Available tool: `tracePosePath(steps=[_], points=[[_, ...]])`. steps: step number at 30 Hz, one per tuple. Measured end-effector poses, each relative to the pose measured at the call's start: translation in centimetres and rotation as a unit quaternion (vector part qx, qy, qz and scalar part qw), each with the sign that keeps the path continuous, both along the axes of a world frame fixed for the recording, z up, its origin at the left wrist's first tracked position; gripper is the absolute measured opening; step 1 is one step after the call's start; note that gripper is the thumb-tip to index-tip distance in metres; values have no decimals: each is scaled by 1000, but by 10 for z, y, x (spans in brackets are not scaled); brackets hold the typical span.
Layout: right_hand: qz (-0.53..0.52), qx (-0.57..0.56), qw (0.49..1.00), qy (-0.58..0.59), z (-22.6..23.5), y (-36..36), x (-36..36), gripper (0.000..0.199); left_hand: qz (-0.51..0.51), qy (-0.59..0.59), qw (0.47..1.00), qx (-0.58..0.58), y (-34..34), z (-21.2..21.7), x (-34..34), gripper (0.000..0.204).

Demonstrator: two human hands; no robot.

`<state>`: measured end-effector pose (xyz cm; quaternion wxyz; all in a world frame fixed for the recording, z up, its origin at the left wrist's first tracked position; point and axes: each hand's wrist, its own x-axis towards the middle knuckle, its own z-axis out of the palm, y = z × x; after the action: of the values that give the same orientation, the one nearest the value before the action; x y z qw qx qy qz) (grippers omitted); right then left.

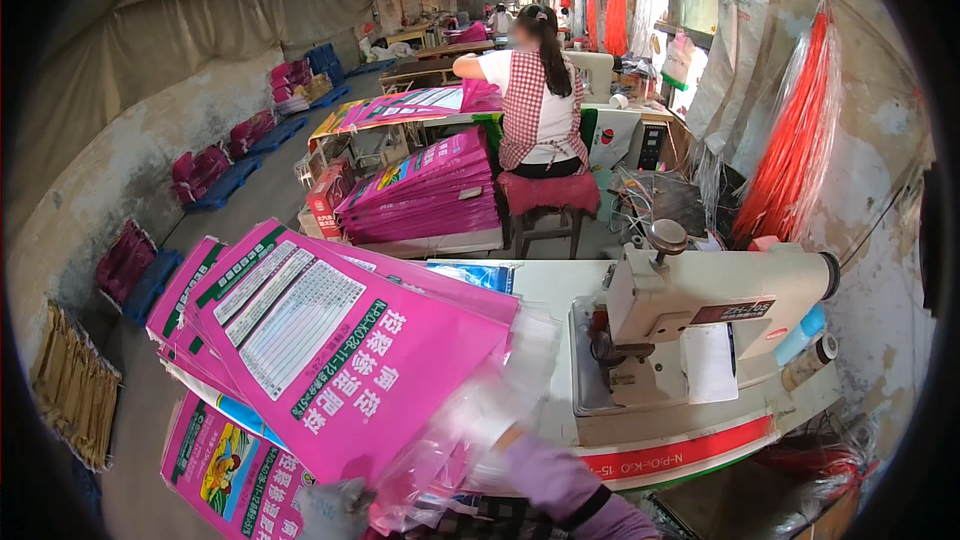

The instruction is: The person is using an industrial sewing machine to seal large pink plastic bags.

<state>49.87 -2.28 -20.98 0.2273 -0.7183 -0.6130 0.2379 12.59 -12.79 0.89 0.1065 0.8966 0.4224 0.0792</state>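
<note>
A large pink printed packaging bag (pixel 420 340) with a white table panel lies slanted on top of a stack of similar bags (pixel 185 290) at the left end of the sewing table. My left hand (pixel 338 510), in a grey glove, is closed at the bag's near edge, partly cut off by the lower rim. Over the bag's right end, my right hand (pixel 488 418), in a pale glove, is smeared by motion, so its fingers do not read. Clear plastic film (pixel 535 350) sticks out beside it. Another pink bag (pixel 225 470) hangs low at the left.
A cream sewing machine (pixel 690 300) stands on the white table (pixel 545 280) at right. Ahead, a co-worker (pixel 540 90) sits on a stool (pixel 550 195) beside a tall pile of pink bags (pixel 430 190). Red strands (pixel 795 130) hang on the right wall; bundles on blue pallets (pixel 215 190) line the left.
</note>
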Motion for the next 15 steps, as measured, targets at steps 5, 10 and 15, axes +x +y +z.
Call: tracePosePath(steps=[5,10,15], points=[[-272,344,856,272,117,-68,-52,34,92,-28,992,79,-24,-16,-23,24],[-304,395,848,179,124,-86,-54,31,161,-120,977,71,-21,-16,-11,17],[-39,368,929,-28,95,-69,-34,7,190,-122,973,51,-18,-20,-13,11]])
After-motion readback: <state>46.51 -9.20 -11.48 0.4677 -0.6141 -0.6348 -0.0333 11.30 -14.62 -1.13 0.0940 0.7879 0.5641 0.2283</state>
